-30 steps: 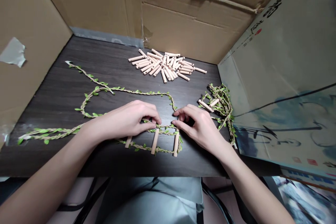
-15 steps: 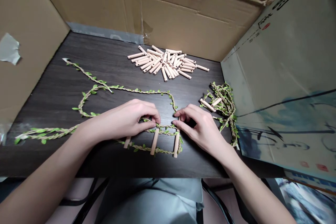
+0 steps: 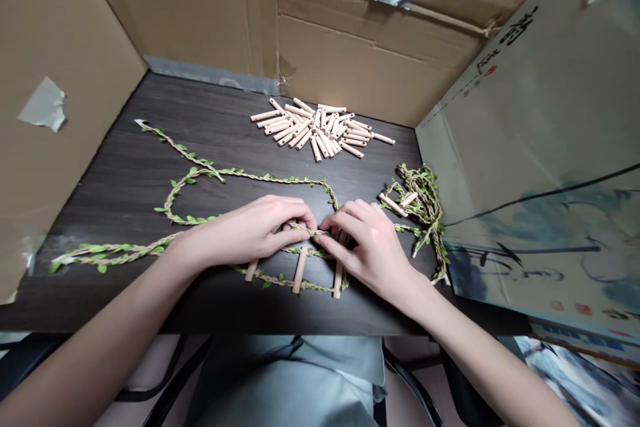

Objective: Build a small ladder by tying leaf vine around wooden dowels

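Note:
A braided cord with small green leaves point(image 3: 250, 177) loops across the dark table. Both hands pinch one stretch of it at the middle, fingertips almost meeting. My left hand point(image 3: 273, 221) closes on the cord from the left, and my right hand point(image 3: 363, 233) grips it from the right. Below them lies a ladder-like piece, with a wooden peg point(image 3: 299, 270) as its middle rung and another peg point(image 3: 338, 278) under my right hand. A third peg point(image 3: 251, 270) is partly covered by my left hand. The exact hold of the fingertips is partly hidden.
Several loose wooden pegs with holes point(image 3: 320, 130) are heaped at the back. A bundle of leafy cord point(image 3: 425, 197) with two pegs lies right. Cardboard walls point(image 3: 345, 47) close off the back and left; a printed panel point(image 3: 500, 180) stands at the right.
My right hand has moved left to meet my left hand, and the cord between them is now raised and pinched by both. The camera view has shifted slightly.

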`<state>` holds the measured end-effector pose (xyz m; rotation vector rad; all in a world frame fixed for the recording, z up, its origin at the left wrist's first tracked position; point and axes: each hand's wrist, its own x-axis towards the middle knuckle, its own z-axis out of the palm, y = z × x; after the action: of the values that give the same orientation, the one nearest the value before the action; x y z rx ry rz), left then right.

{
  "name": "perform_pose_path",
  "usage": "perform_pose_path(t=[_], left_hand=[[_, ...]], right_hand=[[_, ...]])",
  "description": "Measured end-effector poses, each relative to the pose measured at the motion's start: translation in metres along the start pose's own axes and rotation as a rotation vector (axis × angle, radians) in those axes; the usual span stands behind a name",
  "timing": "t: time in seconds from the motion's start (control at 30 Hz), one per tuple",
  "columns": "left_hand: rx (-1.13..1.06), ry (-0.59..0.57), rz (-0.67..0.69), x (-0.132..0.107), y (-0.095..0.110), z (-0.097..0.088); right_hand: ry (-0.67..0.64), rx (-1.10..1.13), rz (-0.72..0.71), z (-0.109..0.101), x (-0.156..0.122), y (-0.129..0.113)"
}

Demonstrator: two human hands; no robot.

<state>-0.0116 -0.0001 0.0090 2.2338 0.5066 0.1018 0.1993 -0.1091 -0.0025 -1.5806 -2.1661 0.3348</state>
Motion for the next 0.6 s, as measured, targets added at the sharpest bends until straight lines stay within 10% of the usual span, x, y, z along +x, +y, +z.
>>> perform_pose_path(t=[0.27,0.6], left_hand=[[-0.019,0.209,0.153,-0.001,-0.003,0.001],[-0.106,0.368,0.165,0.004,-0.001,0.005]], right_hand=[[-0.09,0.12,-0.031,-0.002,0.014,0.01],[0.193,0.339,0.054,0.001,0.005,0.011]])
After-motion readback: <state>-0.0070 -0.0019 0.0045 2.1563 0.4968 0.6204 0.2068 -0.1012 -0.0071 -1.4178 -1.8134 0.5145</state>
